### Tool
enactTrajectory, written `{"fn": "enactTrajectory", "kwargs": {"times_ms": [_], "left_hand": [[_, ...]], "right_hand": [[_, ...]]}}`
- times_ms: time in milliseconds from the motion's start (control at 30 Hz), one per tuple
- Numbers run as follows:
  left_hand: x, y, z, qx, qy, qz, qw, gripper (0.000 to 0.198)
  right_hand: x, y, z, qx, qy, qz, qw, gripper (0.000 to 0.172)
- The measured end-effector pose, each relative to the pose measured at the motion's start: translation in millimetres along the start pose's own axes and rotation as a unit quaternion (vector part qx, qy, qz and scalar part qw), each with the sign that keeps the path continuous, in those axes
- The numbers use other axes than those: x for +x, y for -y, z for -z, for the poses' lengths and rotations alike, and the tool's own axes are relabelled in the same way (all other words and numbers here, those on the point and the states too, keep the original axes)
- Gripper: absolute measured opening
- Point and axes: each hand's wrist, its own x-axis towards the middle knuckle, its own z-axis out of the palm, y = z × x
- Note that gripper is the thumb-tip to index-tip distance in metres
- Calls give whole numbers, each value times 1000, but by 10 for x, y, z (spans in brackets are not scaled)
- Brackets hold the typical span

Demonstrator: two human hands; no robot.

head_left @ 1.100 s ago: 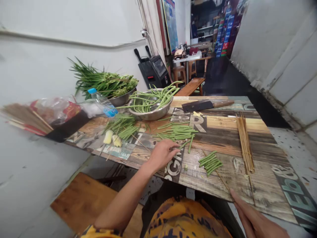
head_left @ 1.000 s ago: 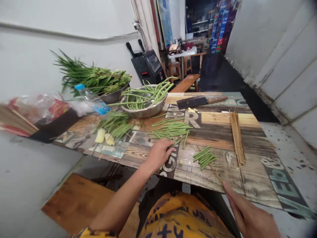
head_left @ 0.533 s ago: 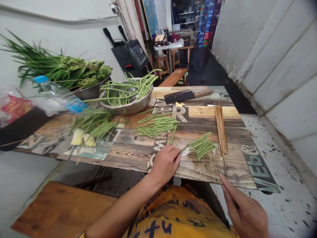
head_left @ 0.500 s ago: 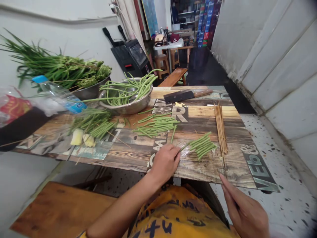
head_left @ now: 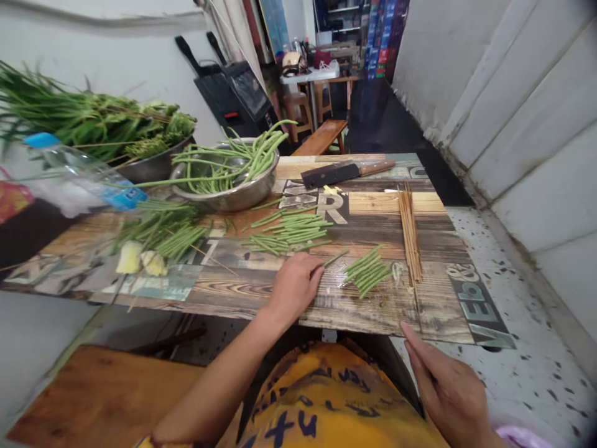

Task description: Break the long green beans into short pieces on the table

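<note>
My left hand (head_left: 295, 283) rests low over the table with its fingers closed, and a cut piece of long bean (head_left: 336, 257) sticks out at the fingertips. Just right of it lies a neat row of bean pieces (head_left: 367, 272), side by side. Beyond my left hand is a loose pile of cut bean pieces (head_left: 291, 230). My right hand (head_left: 445, 379) is at the table's front edge, thumb and forefinger pinched on a thin skewer (head_left: 400, 314), only faintly visible. Whether that skewer reaches into the row I cannot tell. A bundle of bamboo skewers (head_left: 409, 236) lies to the right.
A cleaver (head_left: 333, 174) lies at the back of the table (head_left: 252, 286). Left stand a metal bowl of long beans (head_left: 228, 198), a bowl of leafy greens (head_left: 156, 163), a plastic bottle (head_left: 81, 168) and more skewered greens (head_left: 180, 239). A wooden bench (head_left: 102, 392) is below left.
My left hand has shifted away from the bean row toward the loose pile, and a bean piece now points from its fingertips. My right hand keeps its pinch. The view has tilted slightly.
</note>
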Motion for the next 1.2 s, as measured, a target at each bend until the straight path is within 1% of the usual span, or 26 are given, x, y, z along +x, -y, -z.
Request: {"fn": "enactTrajectory", "kwargs": {"times_ms": [100, 200, 267, 333, 400, 567, 667, 900, 1033, 1200], "left_hand": [[26, -16, -54, -10, 7, -13, 1000, 14], [32, 17, -48, -31, -20, -13, 999, 16], [29, 39, -22, -49, -44, -1, 998, 19], [33, 51, -4, -63, -61, 15, 996, 20], [50, 53, -9, -69, -65, 27, 995, 19], [116, 27, -95, -71, -25, 31, 997, 17], [130, 6, -138, -60, -12, 25, 998, 16], [91, -26, -174, -78, -38, 33, 996, 13], [101, -48, -170, -75, -34, 41, 996, 12], [126, -62, -161, -71, -31, 40, 996, 12]], "right_hand": [[-38, 3, 18, 48, 54, -22, 997, 45], [-97, -6, 32, 84, 98, -35, 991, 43], [-116, -10, 40, 91, 108, -33, 989, 42], [-108, -9, 47, 89, 108, -29, 990, 42], [-82, -1, 54, 85, 106, -22, 990, 42], [-28, 20, 55, 81, 101, -23, 991, 41], [-28, 20, 47, 83, 102, -26, 991, 42], [-32, 10, 44, 82, 105, -23, 991, 41], [-32, 14, 48, 88, 102, -22, 991, 39], [-47, 10, 42, 90, 113, -25, 989, 39]]}}
